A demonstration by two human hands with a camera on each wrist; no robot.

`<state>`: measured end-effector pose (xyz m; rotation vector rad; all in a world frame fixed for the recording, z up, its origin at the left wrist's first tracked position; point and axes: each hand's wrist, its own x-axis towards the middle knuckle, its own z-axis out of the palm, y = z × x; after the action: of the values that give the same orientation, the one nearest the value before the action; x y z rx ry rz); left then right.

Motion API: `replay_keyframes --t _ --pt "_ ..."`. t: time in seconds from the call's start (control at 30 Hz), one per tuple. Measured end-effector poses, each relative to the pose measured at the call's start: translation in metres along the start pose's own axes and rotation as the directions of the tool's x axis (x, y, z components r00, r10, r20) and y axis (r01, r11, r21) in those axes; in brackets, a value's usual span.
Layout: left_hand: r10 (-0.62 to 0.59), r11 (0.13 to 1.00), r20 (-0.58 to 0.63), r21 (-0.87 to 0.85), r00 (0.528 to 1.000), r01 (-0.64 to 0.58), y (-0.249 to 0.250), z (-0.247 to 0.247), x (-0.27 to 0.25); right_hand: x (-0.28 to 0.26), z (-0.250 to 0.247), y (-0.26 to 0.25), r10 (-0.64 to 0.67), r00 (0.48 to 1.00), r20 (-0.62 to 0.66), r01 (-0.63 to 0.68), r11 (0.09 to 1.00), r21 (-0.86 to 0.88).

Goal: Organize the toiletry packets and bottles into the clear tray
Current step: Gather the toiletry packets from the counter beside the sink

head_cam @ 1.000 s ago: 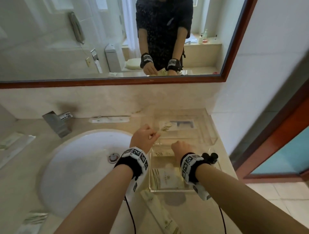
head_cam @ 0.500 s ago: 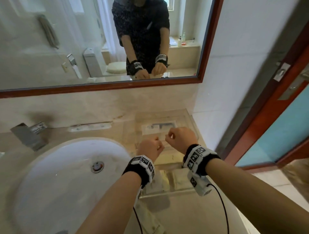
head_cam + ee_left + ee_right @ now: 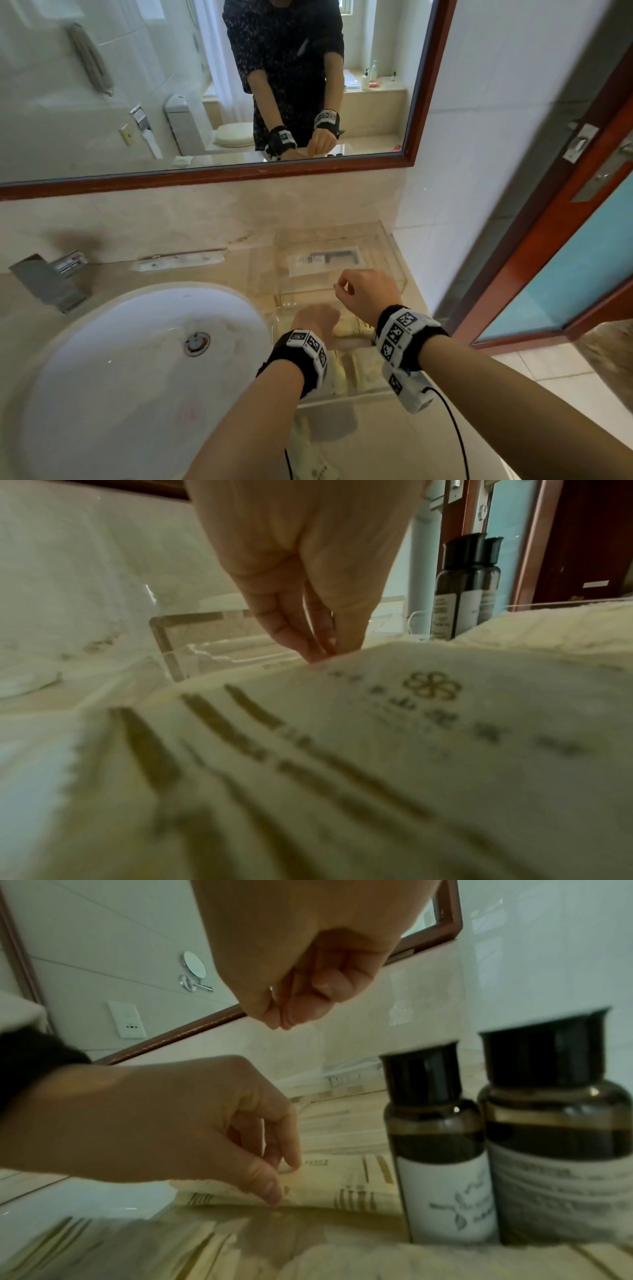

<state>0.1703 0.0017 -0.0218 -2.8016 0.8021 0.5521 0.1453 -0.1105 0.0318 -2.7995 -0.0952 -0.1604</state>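
Note:
A clear tray (image 3: 394, 260) stands on the counter right of the sink. Its near compartment holds cream packets (image 3: 352, 371); the far one holds a flat white packet (image 3: 323, 262). My left hand (image 3: 320, 653) is low in the tray and pinches the far edge of a cream packet (image 3: 394, 723) with thumb and finger, as the right wrist view also shows (image 3: 277, 1185). My right hand (image 3: 287, 1018) hovers above it with curled fingers, and I see nothing in it. Two dark bottles (image 3: 441, 1150) (image 3: 555, 1137) stand in the tray's right side, hidden by my right wrist in the head view.
The white sink (image 3: 137, 359) and its faucet (image 3: 48, 277) lie to the left. A long white packet (image 3: 178, 263) rests behind the sink. Another cream packet (image 3: 315, 459) lies on the counter in front of the tray. A wall and a door frame (image 3: 534, 240) close off the right.
My left hand has dropped from beside the right hand down onto the cream packet in the near compartment. The right hand stays raised over the tray with fingers curled.

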Motion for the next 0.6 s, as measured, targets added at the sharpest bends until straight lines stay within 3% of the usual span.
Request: replay_keyframes --t 0.13,0.3,0.6 --pt "-0.016 0.999 -0.001 -0.048 1.0 0.016 -0.008 0.002 -0.004 0.001 0.002 0.002 0.035 0.999 0.005 -0.035 0.999 -0.002" --pt "-0.074 0.988 -0.147 -0.146 0.986 0.053 -0.034 0.005 -0.026 0.007 0.002 -0.011 0.042 0.998 0.047 -0.041 0.999 -0.013" --pt "-0.293 0.944 -0.249 -0.226 0.923 0.239 -0.116 0.007 -0.094 0.03 0.018 -0.101 -0.142 0.983 0.117 0.143 0.99 -0.002"
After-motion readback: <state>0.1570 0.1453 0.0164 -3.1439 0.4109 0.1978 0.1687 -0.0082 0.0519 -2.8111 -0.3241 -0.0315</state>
